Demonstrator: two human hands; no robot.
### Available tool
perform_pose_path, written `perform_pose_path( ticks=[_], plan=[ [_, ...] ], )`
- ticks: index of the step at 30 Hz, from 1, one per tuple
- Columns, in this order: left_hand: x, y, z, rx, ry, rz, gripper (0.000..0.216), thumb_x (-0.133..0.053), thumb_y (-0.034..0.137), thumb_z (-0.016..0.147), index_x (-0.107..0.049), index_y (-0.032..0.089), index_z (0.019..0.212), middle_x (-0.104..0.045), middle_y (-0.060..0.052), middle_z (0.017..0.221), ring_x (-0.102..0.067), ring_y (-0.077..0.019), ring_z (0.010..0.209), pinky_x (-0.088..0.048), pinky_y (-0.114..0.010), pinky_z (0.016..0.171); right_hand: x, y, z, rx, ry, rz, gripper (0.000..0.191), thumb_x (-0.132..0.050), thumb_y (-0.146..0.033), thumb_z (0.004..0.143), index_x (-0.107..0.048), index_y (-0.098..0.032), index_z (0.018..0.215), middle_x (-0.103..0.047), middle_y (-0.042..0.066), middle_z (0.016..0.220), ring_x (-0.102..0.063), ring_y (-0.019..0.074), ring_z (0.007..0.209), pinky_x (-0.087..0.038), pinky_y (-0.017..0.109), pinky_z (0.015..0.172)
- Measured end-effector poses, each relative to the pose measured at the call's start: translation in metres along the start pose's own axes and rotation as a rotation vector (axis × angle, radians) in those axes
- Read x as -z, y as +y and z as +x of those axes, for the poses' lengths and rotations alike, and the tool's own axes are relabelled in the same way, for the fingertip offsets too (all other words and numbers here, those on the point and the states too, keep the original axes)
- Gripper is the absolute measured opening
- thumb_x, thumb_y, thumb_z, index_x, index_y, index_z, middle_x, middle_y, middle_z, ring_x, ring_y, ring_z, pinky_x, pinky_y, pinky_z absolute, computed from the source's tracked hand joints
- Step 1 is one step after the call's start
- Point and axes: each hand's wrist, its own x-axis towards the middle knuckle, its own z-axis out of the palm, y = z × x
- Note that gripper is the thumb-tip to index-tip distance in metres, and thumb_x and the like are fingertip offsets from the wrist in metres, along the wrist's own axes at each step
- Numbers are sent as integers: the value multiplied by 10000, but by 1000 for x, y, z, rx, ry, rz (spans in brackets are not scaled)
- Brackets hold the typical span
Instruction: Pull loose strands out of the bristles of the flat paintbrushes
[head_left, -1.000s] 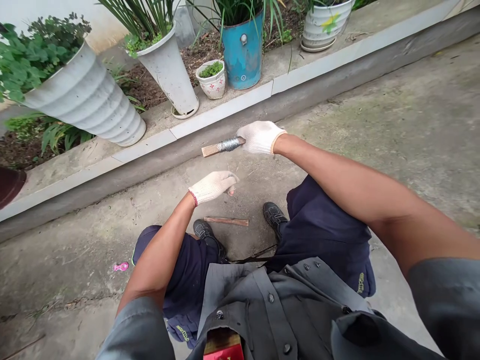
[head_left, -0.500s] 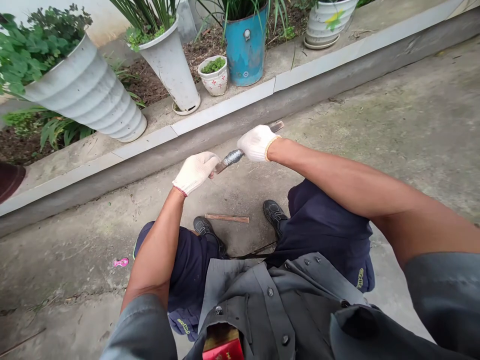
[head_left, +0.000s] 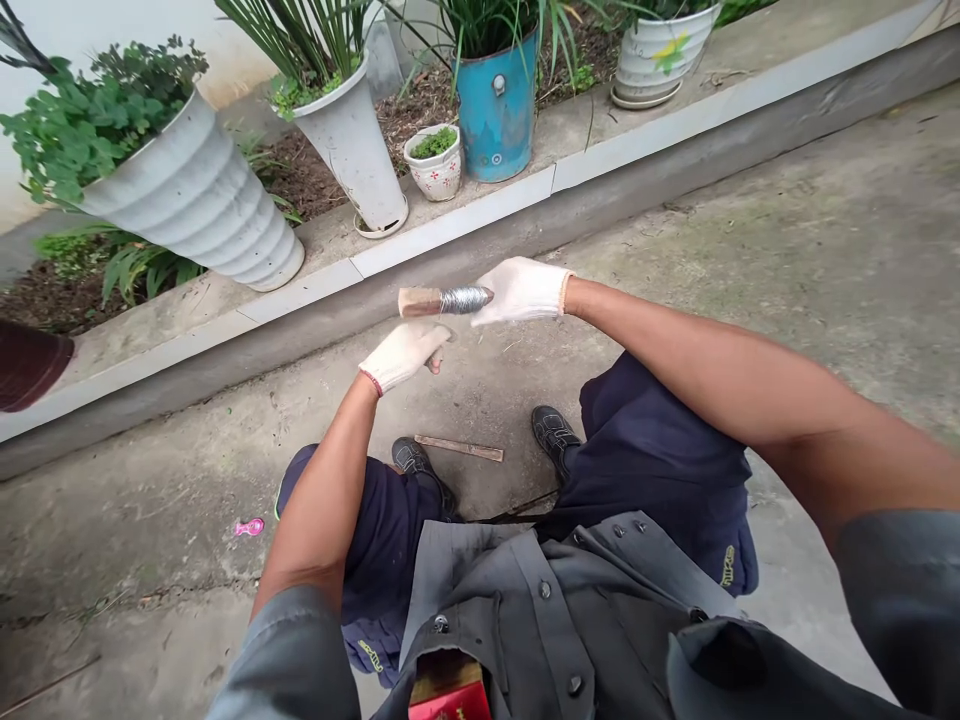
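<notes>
A flat piece of wood with silvery wire wound round its middle (head_left: pixel 463 299) is held up above the concrete, its bare broad end pointing left. My right hand (head_left: pixel 521 290), in a white knitted glove, is closed at the wood's right end. Just below the bare end is my left hand (head_left: pixel 405 355), gloved the same way and apart from the wood. Its fingers are curled in with the thumb against them; what they pinch, if anything, is too small to make out. A second wooden strip (head_left: pixel 459 448) lies on the ground between my shoes.
A low tiled ledge (head_left: pixel 450 235) runs across in front of me. On it stand a tall white pot (head_left: pixel 352 140), a ribbed white pot (head_left: pixel 202 200), a small pot (head_left: pixel 435 175) and a blue bucket (head_left: pixel 495 115). A pink object (head_left: pixel 249 527) lies on the left.
The wire-wound wood has turned from slanting to nearly level, its bare end swinging out to the left. My left hand has come off it and moved slightly down.
</notes>
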Motion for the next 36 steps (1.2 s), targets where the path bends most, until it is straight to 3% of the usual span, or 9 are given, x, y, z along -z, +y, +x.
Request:
perform_pose_path(
  ticks=[3,6,9,15,19,23,26,30,36],
  plan=[
    [-14,7,1,-12,-50,58,400,-435,463,1005,-704,180,918,-707,-21,687,-674,-175,703,-493,-277,732,1,5,10,-154,123,-42,498,-586,-588,892,-787,-176,1085,-765,155,970,-707,292,902,-452,325,724],
    [-21,11,3,-40,-78,130,408,-441,469,994,-699,194,839,-704,-13,673,-666,-178,713,-479,-271,732,-4,7,19,-295,131,-93,413,-597,-460,895,-792,-180,1127,-766,190,1014,-721,347,955,-488,391,791],
    [-16,12,3,-26,-30,154,389,-459,458,976,-695,195,813,-688,-7,651,-641,-172,684,-462,-266,694,-12,6,24,-311,100,-179,384,-597,-323,890,-789,-132,1161,-758,232,1045,-708,378,1031,-481,460,875],
    [2,11,0,13,114,252,346,-473,410,946,-724,194,844,-663,-5,631,-592,-172,617,-393,-277,594,-21,-7,20,-198,-13,-313,315,-603,-195,875,-799,-119,1110,-752,229,1040,-682,370,1093,-451,484,919],
    [9,9,-1,-3,165,311,355,-488,416,941,-735,188,826,-655,-8,624,-565,-172,617,-385,-281,601,-24,-8,9,1,-135,-315,309,-645,-317,878,-792,-119,1064,-750,204,998,-691,325,1022,-454,414,876],
    [12,6,-1,0,166,218,295,-571,417,904,-747,180,896,-687,-3,668,-595,-169,662,-421,-269,637,-20,-2,-2,158,-254,-129,378,-697,-522,829,-786,-177,957,-743,102,845,-689,237,830,-449,314,737],
    [9,7,0,-42,157,81,281,-628,428,877,-719,164,844,-710,-25,749,-621,-169,700,-454,-263,647,-12,3,-10,164,-297,103,444,-709,-603,809,-766,-186,947,-711,44,735,-666,191,691,-438,280,654],
    [-8,9,2,-89,92,-215,281,-583,420,921,-662,157,857,-655,-36,682,-644,-173,660,-542,-300,693,-2,5,-10,90,-198,274,471,-678,-621,838,-756,-182,992,-706,31,721,-668,178,651,-447,266,630],
    [-32,7,6,46,28,-213,261,-502,372,965,-664,172,930,-694,-36,736,-679,-166,703,-571,-292,729,-1,11,13,-199,114,-18,474,-636,-561,866,-790,-169,1081,-767,177,960,-722,314,922,-488,338,741]
  ],
)
